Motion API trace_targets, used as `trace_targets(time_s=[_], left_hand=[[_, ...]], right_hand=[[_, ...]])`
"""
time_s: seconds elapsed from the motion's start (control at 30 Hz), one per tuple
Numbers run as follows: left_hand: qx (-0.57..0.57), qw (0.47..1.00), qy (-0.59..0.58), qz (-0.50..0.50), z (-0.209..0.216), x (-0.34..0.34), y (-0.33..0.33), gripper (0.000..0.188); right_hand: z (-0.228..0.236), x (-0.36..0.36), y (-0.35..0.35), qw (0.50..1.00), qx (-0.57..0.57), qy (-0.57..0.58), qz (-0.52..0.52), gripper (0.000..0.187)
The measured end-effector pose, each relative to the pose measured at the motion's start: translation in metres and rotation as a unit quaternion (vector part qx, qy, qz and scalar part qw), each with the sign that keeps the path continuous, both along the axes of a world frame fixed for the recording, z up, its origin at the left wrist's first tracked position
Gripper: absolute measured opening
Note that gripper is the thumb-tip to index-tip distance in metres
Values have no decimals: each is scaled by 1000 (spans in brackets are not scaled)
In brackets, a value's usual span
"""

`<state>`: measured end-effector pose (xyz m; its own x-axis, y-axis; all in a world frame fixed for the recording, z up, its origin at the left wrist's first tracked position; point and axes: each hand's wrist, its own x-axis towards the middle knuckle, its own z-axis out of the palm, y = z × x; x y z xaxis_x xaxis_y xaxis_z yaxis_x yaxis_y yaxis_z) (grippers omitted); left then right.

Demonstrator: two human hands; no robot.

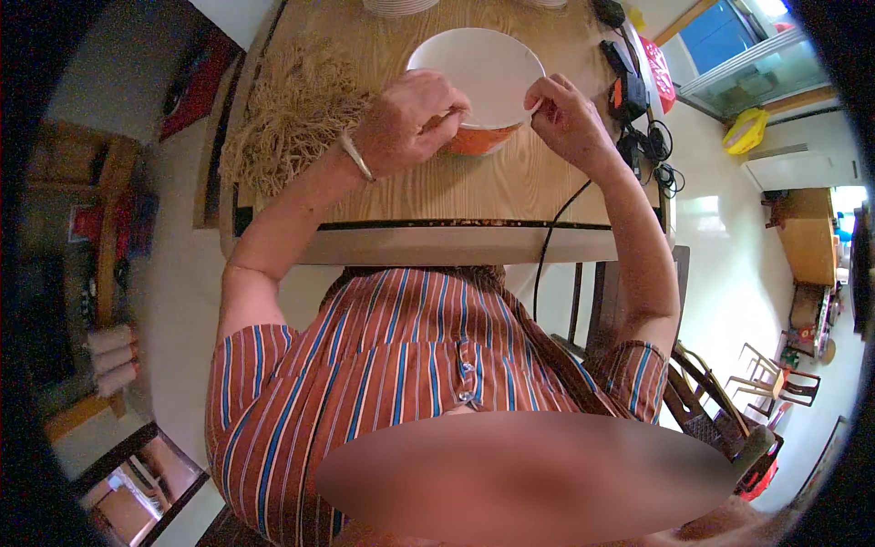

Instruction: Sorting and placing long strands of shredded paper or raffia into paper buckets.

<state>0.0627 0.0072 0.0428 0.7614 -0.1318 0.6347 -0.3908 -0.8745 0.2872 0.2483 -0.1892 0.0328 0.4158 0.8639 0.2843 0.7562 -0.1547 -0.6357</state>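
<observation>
A round paper bucket (483, 71) stands on the wooden table, its inside white and its outside orange, with the mouth facing up. My left hand (410, 123) is closed in a pinch at the near left of its rim; a metal bangle circles that wrist. At the near right of the rim, the thumb and fingers of my right hand (570, 118) are pressed together, with a small pale bit showing at their tips. What either pinch holds is too small to tell. Left of my left hand lies a big tangled heap of thin beige strands (292, 118).
A stack of white bowls or tubs (401, 5) stands at the table's far edge. Along the right side lie black power adapters (624, 87) and coiled cables (652, 146); one black cable hangs over the table's front edge (428, 222). Chairs (775, 378) stand off to the right.
</observation>
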Motion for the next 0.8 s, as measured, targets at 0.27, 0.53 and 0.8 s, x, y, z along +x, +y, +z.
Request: trace_targets(time_s=[0.27,0.53,0.8], left_hand=[[-350,923,160,-14,12,6,-22,13],[-538,821,162,-100,14,14,-12,24],[-601,776,151,-117,9,11,-2,22]], right_hand=[[-3,-2,0,999,-33,-25,12,17],[34,-30,-14,998,-49,-50,-2,43],[31,-19,-8,998,-56,28,-11,15]])
